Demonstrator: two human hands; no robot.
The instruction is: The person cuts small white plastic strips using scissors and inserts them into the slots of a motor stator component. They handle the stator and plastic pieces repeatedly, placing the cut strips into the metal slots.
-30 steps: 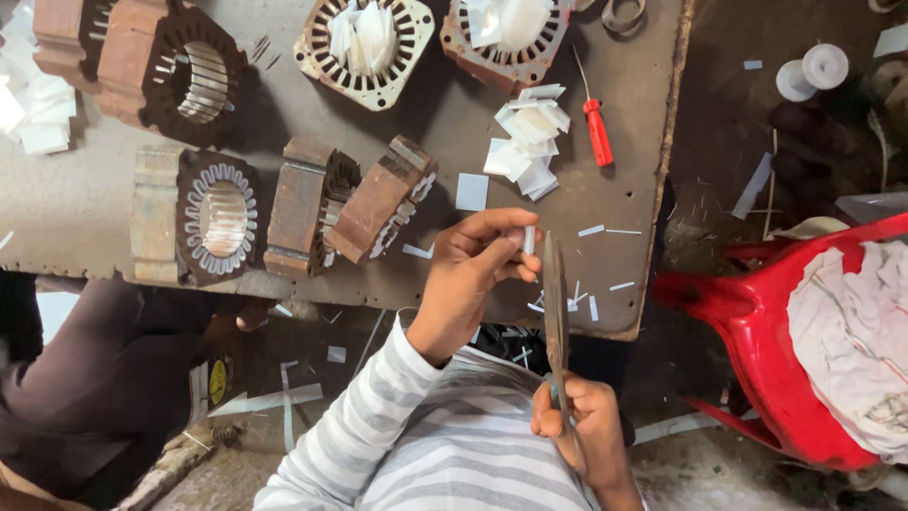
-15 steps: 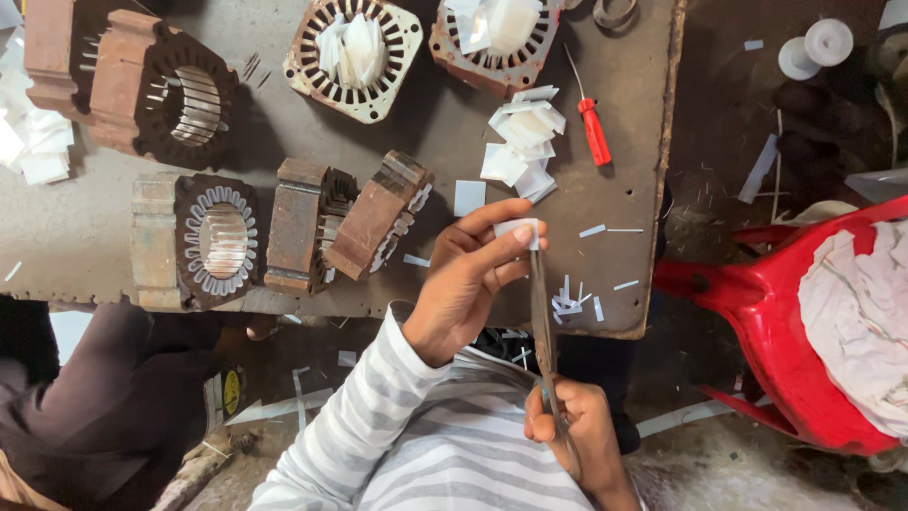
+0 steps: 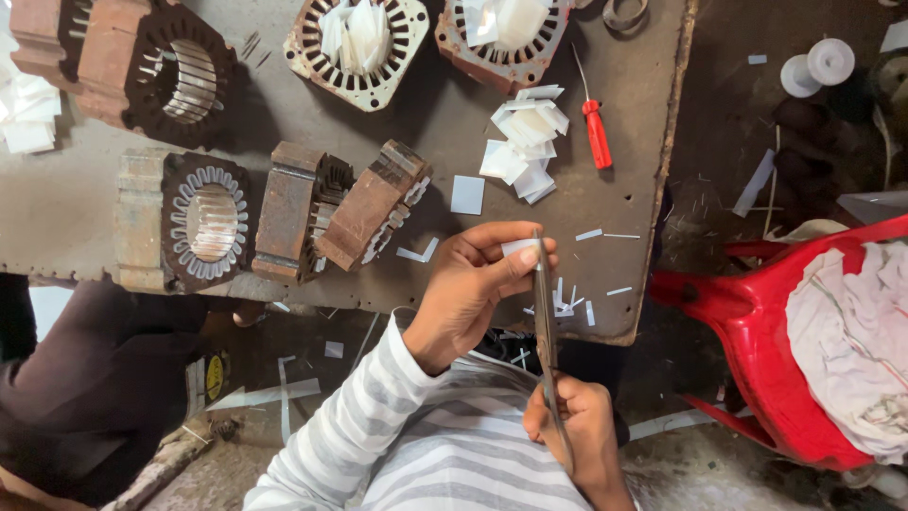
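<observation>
Worktable [image 3: 76,218] edge; paper slip [image 3: 519,247] half-hidden between left hand [image 3: 473,284] fingers [image 3: 515,270].

Small white paper slip [image 3: 519,247]: flat, rectangular, pinched between thumb and fingers [image 3: 492,248] of the left hand [image 3: 470,289], held just above the desk edge. Scissors [image 3: 546,331]: long, slim, grey metal blades, pointing away from the body, tips touching the slip; handles gripped in the right hand [image 3: 579,428].

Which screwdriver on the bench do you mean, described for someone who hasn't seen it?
Start at the rusty metal bench and go to its far right side. Beside the loose heap of white paper slips lies a small screwdriver, the only red-handled thing on the bench.
</observation>
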